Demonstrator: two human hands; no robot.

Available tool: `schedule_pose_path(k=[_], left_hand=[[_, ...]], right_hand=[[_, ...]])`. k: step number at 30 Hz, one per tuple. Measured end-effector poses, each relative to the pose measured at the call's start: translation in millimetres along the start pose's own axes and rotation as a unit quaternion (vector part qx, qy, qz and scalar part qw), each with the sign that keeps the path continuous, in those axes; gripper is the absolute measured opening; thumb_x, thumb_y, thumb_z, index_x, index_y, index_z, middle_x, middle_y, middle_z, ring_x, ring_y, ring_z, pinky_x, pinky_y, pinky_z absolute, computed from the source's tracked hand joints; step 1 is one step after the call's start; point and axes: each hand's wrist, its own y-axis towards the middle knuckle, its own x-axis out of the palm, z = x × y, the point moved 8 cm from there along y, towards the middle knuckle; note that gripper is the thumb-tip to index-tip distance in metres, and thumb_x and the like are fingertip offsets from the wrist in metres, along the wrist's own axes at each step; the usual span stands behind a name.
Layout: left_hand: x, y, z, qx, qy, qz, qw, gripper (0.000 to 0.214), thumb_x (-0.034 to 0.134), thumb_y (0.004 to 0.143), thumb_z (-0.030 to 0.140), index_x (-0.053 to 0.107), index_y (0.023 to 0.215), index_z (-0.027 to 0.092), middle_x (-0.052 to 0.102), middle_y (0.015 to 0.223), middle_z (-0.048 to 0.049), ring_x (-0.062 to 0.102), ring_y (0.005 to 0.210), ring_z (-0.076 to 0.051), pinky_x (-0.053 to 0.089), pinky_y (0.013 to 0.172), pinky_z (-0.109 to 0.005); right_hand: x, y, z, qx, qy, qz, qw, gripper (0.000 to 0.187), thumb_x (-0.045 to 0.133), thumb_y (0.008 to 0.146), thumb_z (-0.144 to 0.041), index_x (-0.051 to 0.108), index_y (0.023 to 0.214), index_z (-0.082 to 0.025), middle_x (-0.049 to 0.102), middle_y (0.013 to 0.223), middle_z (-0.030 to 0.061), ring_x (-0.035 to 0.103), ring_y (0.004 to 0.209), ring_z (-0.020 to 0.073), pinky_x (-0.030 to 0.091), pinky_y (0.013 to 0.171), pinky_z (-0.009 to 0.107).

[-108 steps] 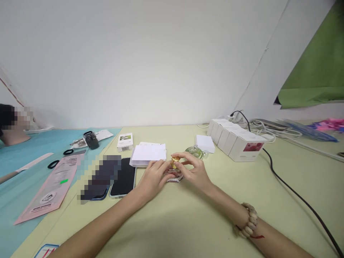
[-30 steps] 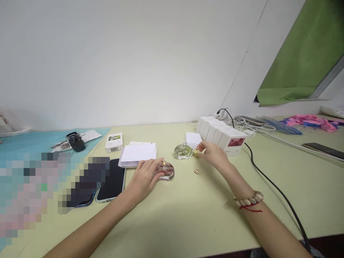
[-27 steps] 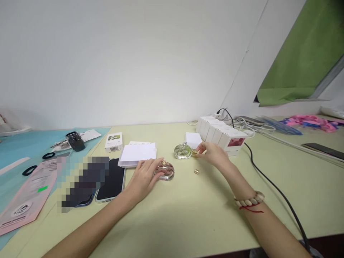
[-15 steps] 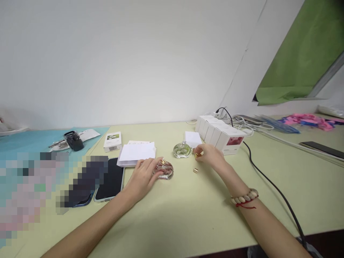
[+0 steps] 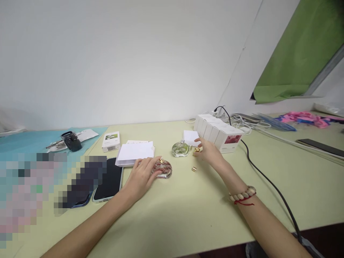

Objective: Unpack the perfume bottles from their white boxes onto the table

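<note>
Yellow-green table (image 5: 172,222) has pink perfume bottle (image 5: 165,170) just below centre, nozzle (image 5: 161,160) bare, left hand (image 5: 142,175) gripping it; right hand (image 5: 211,153) spread at gold cap (image 5: 196,151), contact unclear; gold sleeve (image 5: 194,169) looks off too, neither refitted.

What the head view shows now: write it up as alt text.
A left hand holds a pink-tinted perfume bottle on a pale yellow table; the right hand is at a small gold piece near a green-tinted perfume bottle. White boxes stand beyond.
</note>
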Motion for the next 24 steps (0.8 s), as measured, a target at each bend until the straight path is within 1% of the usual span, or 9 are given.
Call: schedule_pose_path(k=[2, 3, 4, 6, 9, 12, 14, 19, 24], left_hand=[[-1.2, 0, 0, -0.005, 0.007, 0.006, 1.000, 0.031, 0.041, 0.091, 0.029, 0.038, 0.121, 0.021, 0.061, 0.105, -0.0045, 0.054, 0.098, -0.019, 0.033, 0.084, -0.033], [-1.8, 0, 0, -0.007, 0.009, 0.009, 1.000, 0.030, 0.041, 0.090, 0.029, 0.039, 0.119, 0.021, 0.061, 0.104, -0.0045, 0.054, 0.098, -0.019, 0.033, 0.084, -0.033], [-2.2, 0, 0, -0.009, 0.010, 0.013, 1.000, 0.029, 0.041, 0.090, 0.030, 0.040, 0.118, 0.021, 0.061, 0.104, -0.0046, 0.054, 0.097, -0.019, 0.033, 0.083, -0.033], [-2.4, 0, 0, -0.010, 0.010, 0.018, 1.000, 0.028, 0.041, 0.090, 0.030, 0.040, 0.117, 0.021, 0.061, 0.104, -0.0048, 0.054, 0.097, -0.019, 0.033, 0.083, -0.033], [-1.8, 0, -1, -0.011, 0.007, 0.022, 1.000, 0.029, 0.042, 0.090, 0.030, 0.040, 0.117, 0.021, 0.061, 0.105, -0.0048, 0.054, 0.098, -0.019, 0.033, 0.084, -0.034], [-1.0, 0, -1, -0.011, 0.005, 0.023, 1.000, 0.030, 0.044, 0.089, 0.031, 0.040, 0.117, 0.021, 0.061, 0.106, -0.0044, 0.054, 0.099, -0.019, 0.033, 0.084, -0.034], [-0.4, 0, -1, -0.010, 0.003, 0.022, 1.000, 0.030, 0.044, 0.089, 0.031, 0.040, 0.117, 0.021, 0.061, 0.106, -0.0043, 0.054, 0.099, -0.018, 0.033, 0.084, -0.034], [0.1, -1, -2, -0.011, -0.008, 0.022, 1.000, 0.030, 0.044, 0.089, 0.029, 0.039, 0.118, 0.022, 0.061, 0.105, -0.0034, 0.054, 0.097, -0.018, 0.034, 0.084, -0.033], [-0.4, -1, -2, -0.014, -0.014, 0.020, 1.000, 0.030, 0.044, 0.089, 0.028, 0.040, 0.118, 0.022, 0.060, 0.105, -0.0039, 0.054, 0.097, -0.018, 0.034, 0.083, -0.033]], right_hand=[[-9, -3, -6, 0.012, -0.022, 0.006, 1.000, 0.030, 0.064, 0.062, -0.027, 0.057, 0.091, -0.020, 0.066, 0.088, 0.0037, 0.060, 0.074, 0.0179, 0.032, 0.052, 0.023], [-10, -5, -9, 0.015, -0.026, -0.010, 0.999, 0.024, 0.064, 0.062, -0.030, 0.058, 0.083, -0.020, 0.066, 0.082, 0.0020, 0.061, 0.071, 0.0170, 0.031, 0.051, 0.023], [-8, -7, -12, 0.016, -0.021, -0.044, 0.999, 0.020, 0.063, 0.063, -0.033, 0.058, 0.078, -0.020, 0.067, 0.075, 0.0006, 0.061, 0.066, 0.0156, 0.031, 0.050, 0.023], [4, -14, -20, 0.001, 0.009, -0.148, 0.989, 0.020, 0.064, 0.063, -0.038, 0.060, 0.072, -0.020, 0.066, 0.066, -0.0003, 0.060, 0.057, 0.0131, 0.033, 0.049, 0.022], [25, -29, -27, -0.031, 0.042, -0.297, 0.953, 0.025, 0.069, 0.056, -0.039, 0.064, 0.071, -0.020, 0.067, 0.066, 0.0012, 0.061, 0.056, 0.0135, 0.039, 0.050, 0.021], [35, -36, -23, -0.036, 0.055, -0.362, 0.930, 0.021, 0.070, 0.053, -0.032, 0.066, 0.070, -0.020, 0.068, 0.072, 0.0020, 0.060, 0.056, 0.0135, 0.041, 0.048, 0.021], [36, -33, -20, -0.041, 0.064, -0.349, 0.934, 0.015, 0.067, 0.056, -0.026, 0.066, 0.069, -0.019, 0.068, 0.073, 0.0024, 0.059, 0.054, 0.0122, 0.041, 0.046, 0.020], [21, -12, -11, -0.054, 0.033, -0.204, 0.977, 0.011, 0.061, 0.057, -0.015, 0.068, 0.066, -0.016, 0.062, 0.061, 0.0016, 0.055, 0.051, 0.0120, 0.037, 0.047, 0.022], [19, 1, 0, -0.050, 0.015, -0.146, 0.988, 0.011, 0.062, 0.053, -0.010, 0.069, 0.059, -0.017, 0.063, 0.060, 0.0037, 0.055, 0.058, 0.0144, 0.035, 0.051, 0.023]])
